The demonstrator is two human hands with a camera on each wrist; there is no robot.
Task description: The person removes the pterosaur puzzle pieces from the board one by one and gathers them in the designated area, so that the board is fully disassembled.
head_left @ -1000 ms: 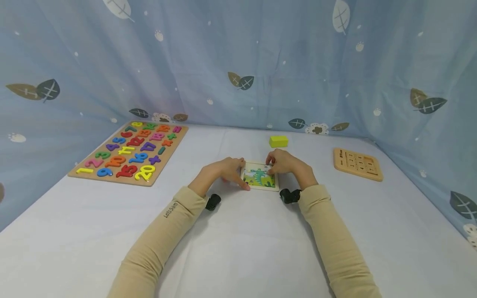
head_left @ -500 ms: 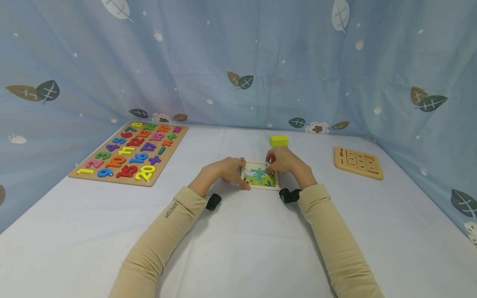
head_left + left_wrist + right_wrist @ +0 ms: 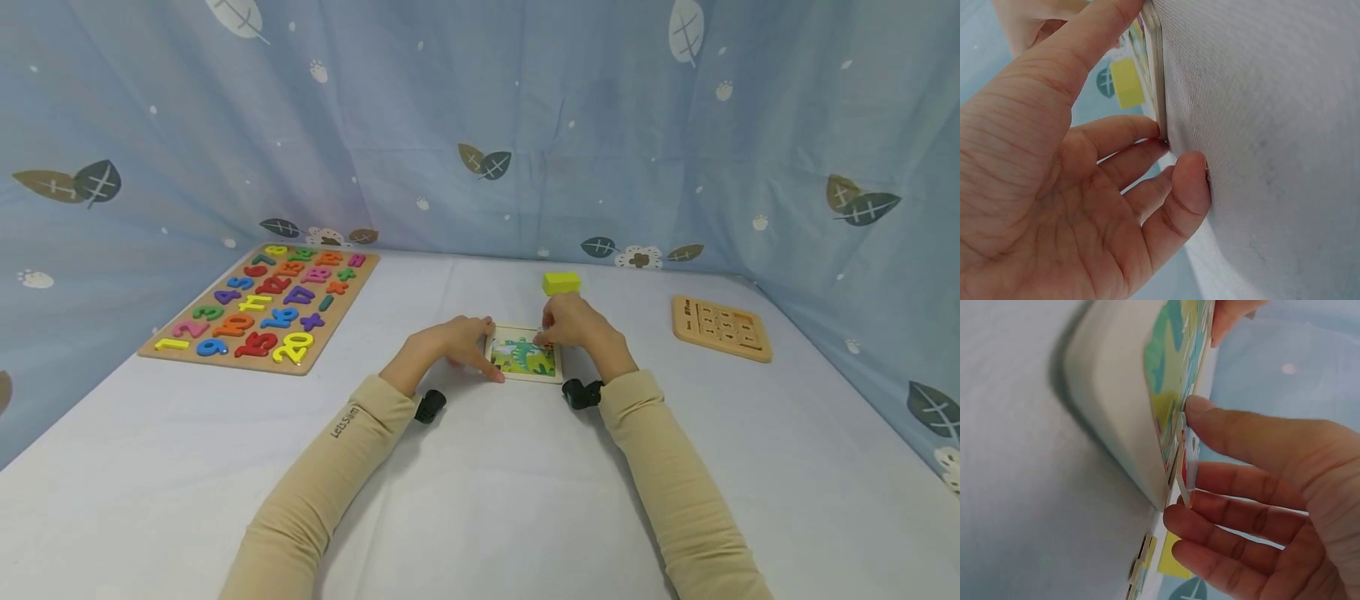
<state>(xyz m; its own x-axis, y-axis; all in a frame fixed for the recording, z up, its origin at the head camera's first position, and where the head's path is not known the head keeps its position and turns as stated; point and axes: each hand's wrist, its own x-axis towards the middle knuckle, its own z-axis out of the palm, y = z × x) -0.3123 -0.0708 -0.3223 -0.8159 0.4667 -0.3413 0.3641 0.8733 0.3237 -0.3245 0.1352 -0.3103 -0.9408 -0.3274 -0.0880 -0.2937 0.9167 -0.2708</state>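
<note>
A small wooden jigsaw puzzle board [image 3: 525, 380] lies flat on the white cloth, with a green dinosaur picture [image 3: 522, 356] inside its pale rim. My left hand [image 3: 462, 343] holds the board's left side; its thumb is at the near corner and its fingers at the far one. At the far right corner of the picture, my right hand [image 3: 576, 322] pinches a thin puzzle piece [image 3: 1184, 467] between thumb and fingers. That piece, with some red on it, stands tilted against the picture in the right wrist view. My right fingers hide part of it in the head view.
A yellow block [image 3: 561, 283] stands behind the board. Another puzzle piece [image 3: 1139, 569] lies on the cloth beyond the board's corner. At the left is a large number board [image 3: 330, 333] with colourful numerals; a small wooden number board [image 3: 720, 330] lies at the right. A patterned curtain [image 3: 420, 117] hangs behind.
My right hand has shifted slightly away and to the right, and the piece in it has turned so that red shows. My left hand and the board have stayed in place.
</note>
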